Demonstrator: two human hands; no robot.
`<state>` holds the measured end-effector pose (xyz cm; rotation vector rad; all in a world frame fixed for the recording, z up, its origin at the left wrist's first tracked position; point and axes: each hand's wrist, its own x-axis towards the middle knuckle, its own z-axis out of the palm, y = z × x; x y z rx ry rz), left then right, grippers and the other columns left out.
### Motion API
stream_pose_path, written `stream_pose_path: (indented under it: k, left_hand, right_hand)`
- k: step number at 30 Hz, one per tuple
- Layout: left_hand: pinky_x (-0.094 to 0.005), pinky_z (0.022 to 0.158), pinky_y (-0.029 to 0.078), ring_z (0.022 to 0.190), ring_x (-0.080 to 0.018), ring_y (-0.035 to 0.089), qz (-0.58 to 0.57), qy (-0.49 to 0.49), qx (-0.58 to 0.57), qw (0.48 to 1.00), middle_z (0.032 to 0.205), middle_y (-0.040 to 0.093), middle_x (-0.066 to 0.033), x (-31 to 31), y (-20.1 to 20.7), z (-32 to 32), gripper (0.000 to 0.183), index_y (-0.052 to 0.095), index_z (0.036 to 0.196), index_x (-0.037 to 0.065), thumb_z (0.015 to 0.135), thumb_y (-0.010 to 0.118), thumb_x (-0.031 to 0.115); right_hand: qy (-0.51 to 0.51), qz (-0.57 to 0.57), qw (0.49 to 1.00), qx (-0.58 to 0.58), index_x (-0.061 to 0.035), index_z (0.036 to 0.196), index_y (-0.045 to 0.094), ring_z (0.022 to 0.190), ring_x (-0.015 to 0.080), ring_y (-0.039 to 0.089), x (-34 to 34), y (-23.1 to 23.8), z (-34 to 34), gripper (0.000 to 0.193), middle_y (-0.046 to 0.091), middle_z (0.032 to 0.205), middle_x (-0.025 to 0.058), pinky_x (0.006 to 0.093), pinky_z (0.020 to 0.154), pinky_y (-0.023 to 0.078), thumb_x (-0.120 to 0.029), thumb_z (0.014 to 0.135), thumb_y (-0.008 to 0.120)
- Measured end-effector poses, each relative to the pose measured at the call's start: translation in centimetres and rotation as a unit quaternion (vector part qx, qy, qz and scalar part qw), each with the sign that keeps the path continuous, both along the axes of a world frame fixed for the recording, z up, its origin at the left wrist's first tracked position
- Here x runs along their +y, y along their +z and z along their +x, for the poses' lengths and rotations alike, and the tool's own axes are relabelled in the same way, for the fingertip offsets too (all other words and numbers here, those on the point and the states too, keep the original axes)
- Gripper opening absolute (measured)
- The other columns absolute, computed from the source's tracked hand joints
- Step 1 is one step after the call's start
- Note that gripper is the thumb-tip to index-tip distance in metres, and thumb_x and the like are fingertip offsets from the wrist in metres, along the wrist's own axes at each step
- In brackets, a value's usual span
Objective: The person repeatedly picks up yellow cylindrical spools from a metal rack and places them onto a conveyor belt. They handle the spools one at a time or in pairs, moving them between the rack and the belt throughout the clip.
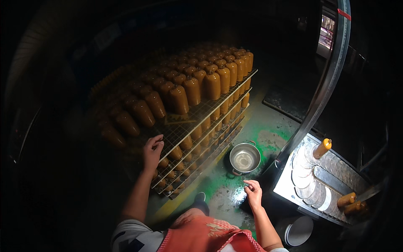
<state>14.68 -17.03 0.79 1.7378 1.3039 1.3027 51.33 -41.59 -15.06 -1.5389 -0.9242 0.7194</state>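
Observation:
My left hand (153,152) is over the near edge of a wire rack (178,145), its fingers bent and apart with nothing seen between them. Rows of orange-brown, bottle-shaped packs (179,100) with small knobbed tops stand on the rack's top shelf; more fill the tiers below. A bare patch of mesh lies beyond my fingers. My right hand (253,194) hangs in the air over the floor, between the rack and a lit conveyor (321,176). Its thumb and forefinger are slightly apart, and I see nothing held. Nearest to it is a metal pot (245,158).
The conveyor has overlapping round plates. One orange pack (322,148) stands upright on it, and several others (346,199) lie at its near end. A curved metal post (325,84) rises beside it. A white bucket (299,231) is at lower right. The green-grey floor (268,134) looks wet.

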Motion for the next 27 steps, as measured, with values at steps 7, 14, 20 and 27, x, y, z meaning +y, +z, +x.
stream_pose_path:
  k: [7,14,20,27]
  left_hand:
    - [-0.0455,0.111,0.040,0.135,-0.0341,0.044,0.128,-0.057,0.208,0.968,0.150,0.044,-0.0121,18.1,5.9,4.2,0.050,0.061,0.137,0.022,0.089,0.074,0.027]
    - [-0.0460,0.107,0.042,0.128,-0.0406,0.043,0.146,-0.096,0.228,0.958,0.145,0.044,-0.0186,24.4,3.5,11.8,0.049,0.068,0.126,0.027,0.079,0.079,0.030]
    - [-0.0456,0.106,0.042,0.126,-0.0407,0.044,0.194,-0.082,0.204,0.956,0.142,0.043,-0.0158,24.4,2.9,10.6,0.049,0.069,0.122,0.023,0.074,0.083,0.025]
    - [-0.0431,0.102,0.047,0.121,-0.0358,0.050,0.253,-0.086,0.167,0.949,0.137,0.050,-0.0099,21.6,3.2,11.4,0.042,0.073,0.114,0.027,0.073,0.084,0.022]
  right_hand:
    - [0.145,0.149,0.951,-0.230,-0.0189,0.126,0.069,0.120,0.0268,0.054,32.8,16.9,-4.2,0.049,0.053,0.134,0.0109,0.0344,0.092,0.053,-0.001,0.080,0.072]
    - [0.188,0.069,0.878,-0.435,-0.0318,0.134,0.063,0.136,0.0450,0.036,50.6,21.4,-4.0,0.057,0.037,0.154,0.0205,0.0488,0.114,0.036,-0.019,0.079,0.074]
    - [0.277,0.083,0.855,-0.430,-0.0311,0.128,0.067,0.142,0.0424,0.032,50.8,21.1,-5.4,0.048,0.032,0.154,0.0212,0.0469,0.115,0.036,-0.024,0.081,0.071]
    - [0.144,0.170,0.866,-0.448,-0.0245,0.124,0.068,0.129,0.0432,0.046,46.9,20.7,-4.6,0.051,0.045,0.141,0.0207,0.0482,0.105,0.044,-0.020,0.075,0.081]
